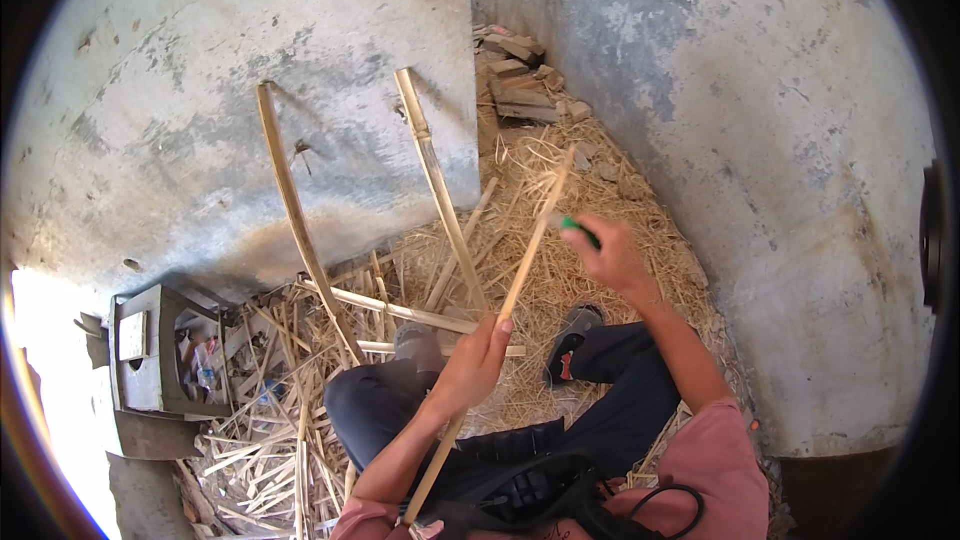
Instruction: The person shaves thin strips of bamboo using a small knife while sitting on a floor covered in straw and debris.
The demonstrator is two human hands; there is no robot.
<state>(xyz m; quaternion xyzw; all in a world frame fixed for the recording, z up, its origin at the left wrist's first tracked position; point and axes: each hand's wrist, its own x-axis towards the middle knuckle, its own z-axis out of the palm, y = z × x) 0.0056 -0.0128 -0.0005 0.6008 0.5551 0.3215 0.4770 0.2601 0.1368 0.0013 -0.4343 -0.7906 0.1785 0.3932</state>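
Note:
My left hand (472, 372) is closed around a long, pale bamboo strip (526, 268), gripping it about midway. The strip slants from near my lap up toward the far side, its far end over the shavings. My right hand (612, 258) is wrapped around a small tool with a green handle (578, 231), held close to the strip's upper part. Whatever blade or tip the tool has cannot be made out, and the hand is slightly blurred. Both forearms reach in from below, above my bent legs in dark trousers.
Two bamboo lengths, one brown (283, 185) and one lighter (433, 170), lean on the left wall. Thin shavings (640, 205) cover the floor, with cut strips (250, 465) at lower left beside a grey box (143, 365). Broken bricks (528, 100) lie in the far corner.

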